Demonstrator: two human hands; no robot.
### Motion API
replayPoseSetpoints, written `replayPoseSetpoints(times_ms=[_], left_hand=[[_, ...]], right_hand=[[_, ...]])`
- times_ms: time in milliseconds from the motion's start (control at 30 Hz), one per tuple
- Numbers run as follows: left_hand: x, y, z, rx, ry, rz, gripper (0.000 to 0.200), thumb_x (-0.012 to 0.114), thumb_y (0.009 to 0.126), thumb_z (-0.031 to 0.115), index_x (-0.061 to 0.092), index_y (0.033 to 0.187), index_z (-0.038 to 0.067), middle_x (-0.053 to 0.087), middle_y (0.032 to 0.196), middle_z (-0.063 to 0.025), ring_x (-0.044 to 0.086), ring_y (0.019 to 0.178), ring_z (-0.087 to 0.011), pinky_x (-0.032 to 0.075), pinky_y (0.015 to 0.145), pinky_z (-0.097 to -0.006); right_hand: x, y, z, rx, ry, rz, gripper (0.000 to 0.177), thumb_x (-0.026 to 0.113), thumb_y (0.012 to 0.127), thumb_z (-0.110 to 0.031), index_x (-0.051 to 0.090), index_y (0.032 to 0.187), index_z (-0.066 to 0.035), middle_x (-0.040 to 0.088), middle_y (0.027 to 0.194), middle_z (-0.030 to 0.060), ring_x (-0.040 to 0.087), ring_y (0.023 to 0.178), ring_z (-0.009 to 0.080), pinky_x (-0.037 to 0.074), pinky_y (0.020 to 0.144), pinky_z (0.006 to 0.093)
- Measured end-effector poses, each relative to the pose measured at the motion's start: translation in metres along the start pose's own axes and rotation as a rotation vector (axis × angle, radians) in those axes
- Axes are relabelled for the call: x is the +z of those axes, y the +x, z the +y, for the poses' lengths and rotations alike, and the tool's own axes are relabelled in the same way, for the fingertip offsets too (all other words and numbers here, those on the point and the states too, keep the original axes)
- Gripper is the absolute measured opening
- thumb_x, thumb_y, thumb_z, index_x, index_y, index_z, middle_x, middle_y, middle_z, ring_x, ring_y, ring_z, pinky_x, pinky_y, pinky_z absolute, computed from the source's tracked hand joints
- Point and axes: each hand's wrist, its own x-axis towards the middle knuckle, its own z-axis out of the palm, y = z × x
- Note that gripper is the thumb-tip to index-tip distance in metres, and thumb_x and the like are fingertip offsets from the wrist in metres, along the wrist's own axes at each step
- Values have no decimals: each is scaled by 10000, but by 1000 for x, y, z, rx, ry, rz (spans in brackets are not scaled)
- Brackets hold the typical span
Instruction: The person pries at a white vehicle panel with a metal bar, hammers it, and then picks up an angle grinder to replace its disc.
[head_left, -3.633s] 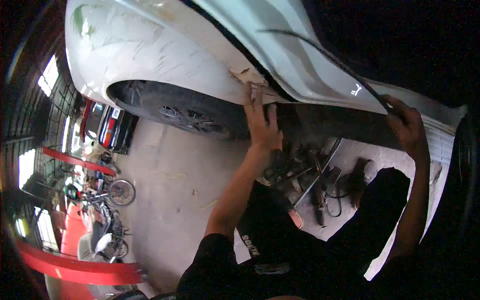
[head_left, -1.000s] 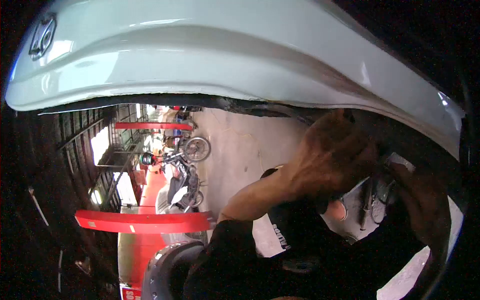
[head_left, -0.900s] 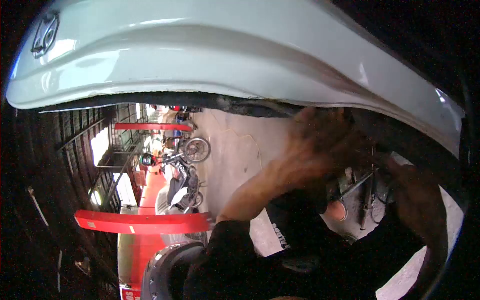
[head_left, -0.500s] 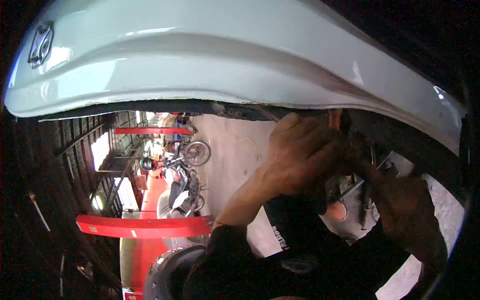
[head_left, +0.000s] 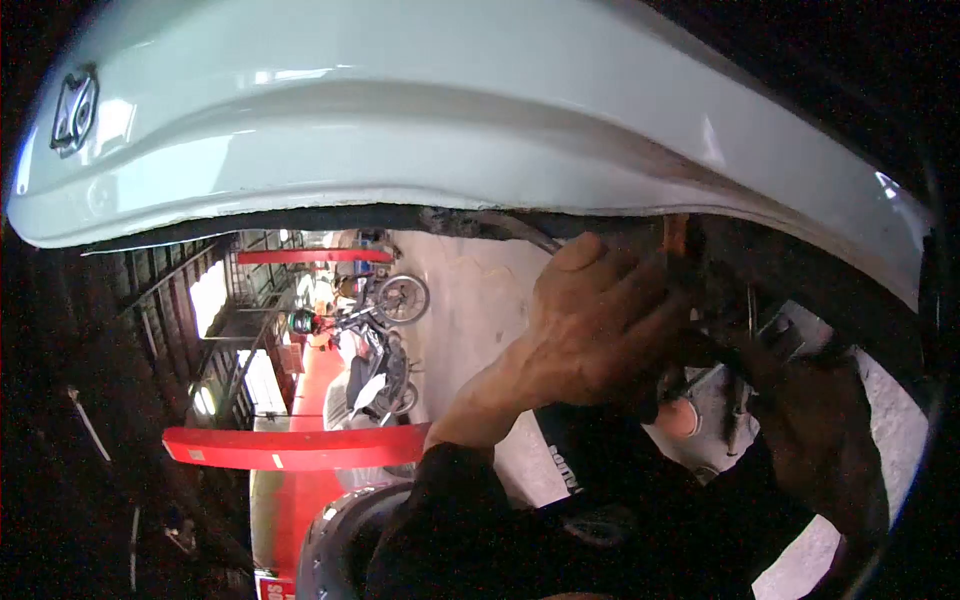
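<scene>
My left hand [head_left: 590, 315] is closed just below the lower edge of a white car body panel [head_left: 420, 130], its fingers curled around something hidden behind them. A thin grey rod or hose [head_left: 520, 230] runs along the panel's edge to near the thumb. An orange-brown part [head_left: 676, 235] shows just above the fingers. In deep shadow to the right, my right hand [head_left: 735, 345] reaches toward the same spot. Its fingers are too dark to make out, as is anything in them.
A chrome latch striker [head_left: 74, 112] sits on the panel at upper left. Red lift arms or posts [head_left: 300, 449], parked motorcycles [head_left: 375, 370] and a dark tyre [head_left: 340, 530] appear sideways at left. Grey floor [head_left: 460, 300] lies beyond. Metal parts [head_left: 740, 400] show between the arms.
The view has shifted slightly, moving the background a little to the right. My left hand has turned slightly, staying closed at the same place. The right hand stays in the shadow.
</scene>
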Motion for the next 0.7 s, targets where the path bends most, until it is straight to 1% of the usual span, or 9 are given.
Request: replayPoseSetpoints(times_ms=[100, 233, 333, 433, 533, 567, 600, 633, 700], left_hand=[[11, 9, 7, 119, -76, 225, 364, 627, 684, 308, 637, 956, 66, 604, 945, -100, 602, 818, -244, 436, 663, -387], [24, 18, 19, 76, -140, 330, 383, 606, 661, 309, 614, 951, 59, 582, 930, -100, 586, 807, -242, 437, 644, -378], [24, 16, 18, 91, -145, 300, 383, 594, 668, 293, 602, 973, 60, 570, 925, -93, 576, 816, -241, 432, 656, -385], [25, 19, 18, 63, -167, 335, 366, 576, 700, 283, 596, 988, 59, 571, 939, -87, 573, 816, -241, 426, 667, -404], [28, 14, 12, 36, -141, 296, 349, 577, 721, 334, 618, 981, 104, 572, 922, -85, 576, 828, -242, 412, 676, -403], [23, 9, 4, 46, -76, 244, 337, 587, 725, 354, 629, 976, 133, 575, 919, -85, 580, 837, -246, 407, 677, -397], [21, 12, 2, 41, -60, 234, 323, 600, 727, 367, 637, 971, 158, 578, 916, -84, 583, 840, -250, 401, 677, -391], [19, 15, -1, 36, -44, 224, 309, 613, 730, 379, 646, 965, 182, 580, 912, -84, 586, 842, -254, 396, 677, -384], [21, 14, 5, -30, -68, 236, 298, 630, 733, 358, 646, 966, 174, 588, 912, -81, 593, 827, -259, 406, 687, -406]], right_hand=[[-5, -1, 5, -1, -33, -5, 408, 568, 871, -42, 600, 1277, -67, 637, 824, 178, 587, 720, 348, 463, 671, 416], [-3, -4, 4, 17, -19, -16, 407, 566, 874, -44, 599, 1279, -67, 636, 822, 177, 585, 721, 347, 463, 671, 414], [-6, -8, 7, 23, -20, -23, 407, 564, 875, -45, 599, 1280, -68, 635, 820, 176, 584, 722, 347, 463, 671, 413], [-7, -16, 15, 19, -38, -10, 406, 563, 877, -46, 598, 1281, -69, 634, 818, 175, 583, 723, 347, 463, 671, 412], [-9, -19, 24, 13, -28, -3, 406, 562, 879, -46, 597, 1282, -69, 632, 816, 174, 582, 723, 347, 462, 671, 411], [-11, -18, 24, 15, -23, -1, 406, 561, 879, -47, 597, 1283, -69, 632, 815, 174, 581, 724, 347, 462, 671, 410], [-11, -16, 21, 21, -17, 3, 405, 561, 880, -47, 597, 1283, -69, 632, 814, 174, 581, 724, 346, 462, 671, 410], [-13, -15, 17, 35, -4, -12, 405, 560, 880, -47, 597, 1283, -70, 631, 814, 174, 580, 724, 346, 462, 671, 410], [-20, -5, 7, 187, -4, -124, 393, 555, 885, -47, 605, 1274, -72, 635, 821, 172, 586, 730, 344, 469, 683, 412]])
